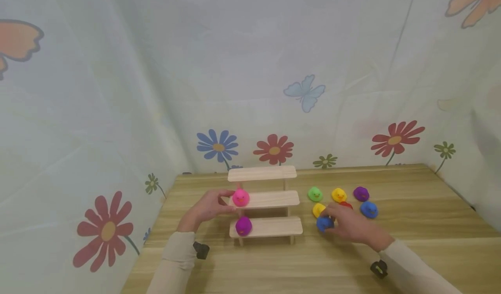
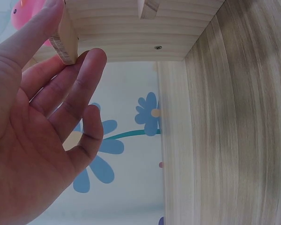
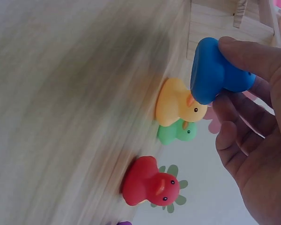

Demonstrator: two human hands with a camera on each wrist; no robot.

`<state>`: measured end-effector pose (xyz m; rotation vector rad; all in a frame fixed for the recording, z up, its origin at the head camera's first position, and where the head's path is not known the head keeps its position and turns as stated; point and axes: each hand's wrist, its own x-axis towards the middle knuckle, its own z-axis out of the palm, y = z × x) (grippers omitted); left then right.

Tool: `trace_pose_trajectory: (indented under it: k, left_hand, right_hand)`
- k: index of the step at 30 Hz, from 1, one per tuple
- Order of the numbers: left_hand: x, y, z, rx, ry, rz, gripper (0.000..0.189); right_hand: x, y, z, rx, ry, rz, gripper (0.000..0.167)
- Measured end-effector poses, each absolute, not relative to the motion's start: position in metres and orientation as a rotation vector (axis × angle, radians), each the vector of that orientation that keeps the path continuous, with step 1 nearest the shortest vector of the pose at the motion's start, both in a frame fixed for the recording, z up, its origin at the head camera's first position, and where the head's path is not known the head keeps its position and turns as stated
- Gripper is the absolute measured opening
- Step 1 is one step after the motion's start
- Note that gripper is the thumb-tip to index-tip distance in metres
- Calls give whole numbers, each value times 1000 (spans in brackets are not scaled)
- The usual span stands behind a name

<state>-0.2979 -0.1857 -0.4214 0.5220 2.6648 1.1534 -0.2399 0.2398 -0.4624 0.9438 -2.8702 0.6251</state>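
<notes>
A three-tier wooden stand (image 1: pixel 270 199) is on the table. My left hand (image 1: pixel 211 208) pinches the left end of its middle tier, thumb on top and fingers beneath, as the left wrist view shows. Beside that thumb sits a pink rubber duck (image 1: pixel 241 197) on the middle tier. On the bottom tier's left end rests a purple duck (image 1: pixel 243 226). To the right of the stand, my right hand (image 1: pixel 350 224) holds a blue rubber duck (image 3: pixel 218 72) between thumb and fingers. In the right wrist view the duck is lifted off the tabletop.
Behind and around the right hand stand a green duck (image 1: pixel 315 194), yellow ducks (image 1: pixel 339 195), a red duck (image 3: pixel 150 182), a purple duck (image 1: pixel 361 193) and another blue duck (image 1: pixel 369 209). A flower-printed curtain (image 1: pixel 250 89) hangs behind the wooden table (image 1: pixel 274 270).
</notes>
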Motion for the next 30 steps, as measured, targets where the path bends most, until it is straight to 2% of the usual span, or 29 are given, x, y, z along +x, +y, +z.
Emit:
trace_pose_trajectory:
  k: [30]
  left_hand:
    - [-297,-185,-420,530,2678,1138,57]
  right_hand:
    - [-243,243,-476,961,-2944,706,32]
